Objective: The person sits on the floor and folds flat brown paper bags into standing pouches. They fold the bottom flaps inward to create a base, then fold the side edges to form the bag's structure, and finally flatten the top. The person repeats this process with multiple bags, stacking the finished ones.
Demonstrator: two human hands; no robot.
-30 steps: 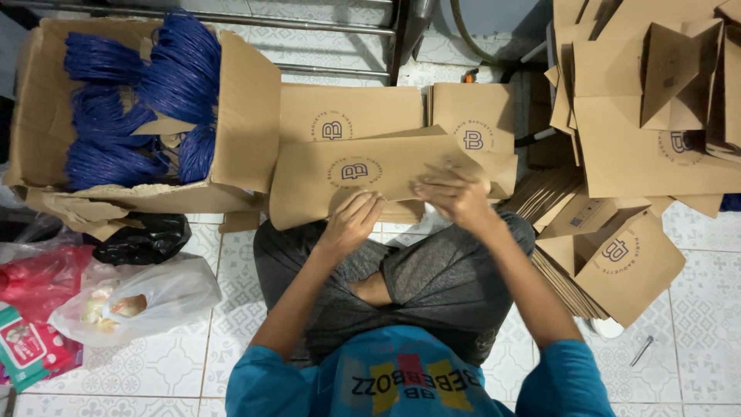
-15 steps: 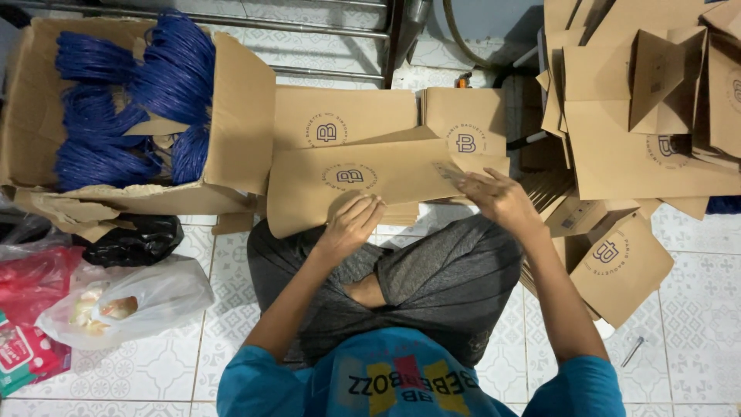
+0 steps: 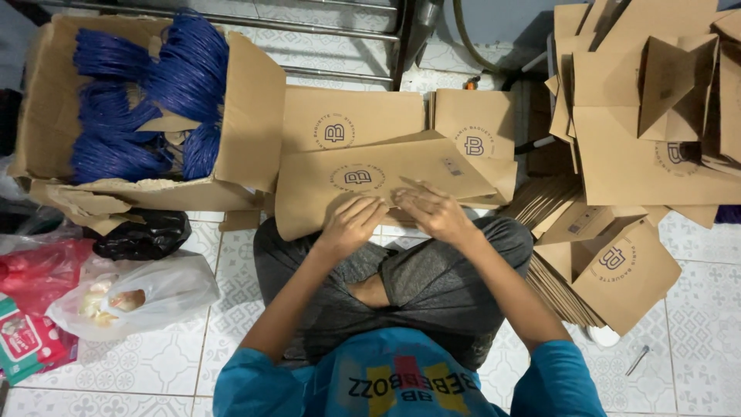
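Both hands side by side, left hand (image 3: pixel 351 222) and right hand (image 3: pixel 434 211) palms down, fingers spread

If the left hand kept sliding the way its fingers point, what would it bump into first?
The left hand lies on a flat brown paper bag, fingers pointing up and right. It would probably meet the right hand first, just beside its fingertips.
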